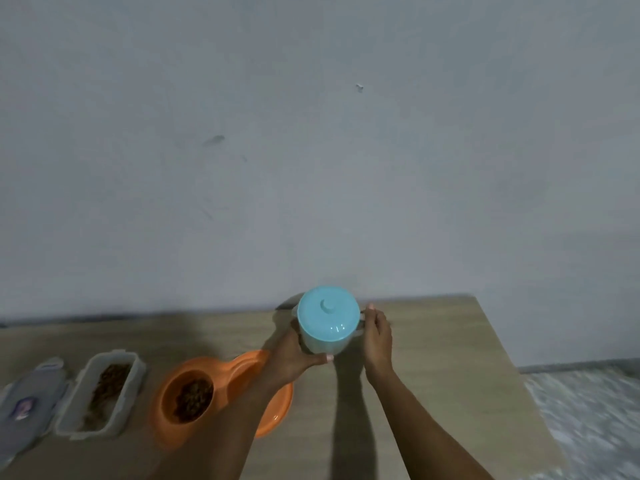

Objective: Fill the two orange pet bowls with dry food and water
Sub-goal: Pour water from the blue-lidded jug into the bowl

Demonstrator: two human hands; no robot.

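An orange double pet bowl [162, 415] lies on the wooden table. Its left bowl [188, 396] holds brown dry food. Its right bowl [277, 408] is mostly hidden under my left forearm. A light blue jug [327, 320] with a knobbed lid stands behind the bowls near the wall. My left hand [294, 358] wraps the jug's lower left side, thumb across the front. My right hand [377, 332] is at the jug's handle on its right side, fingers curled around it.
A clear rectangular container [104, 389] with dry food stands open to the left of the bowls. Its greyish lid [29, 396] lies further left. The table [450, 375] ends at the right, with speckled floor [588, 410] beyond. A grey wall stands directly behind.
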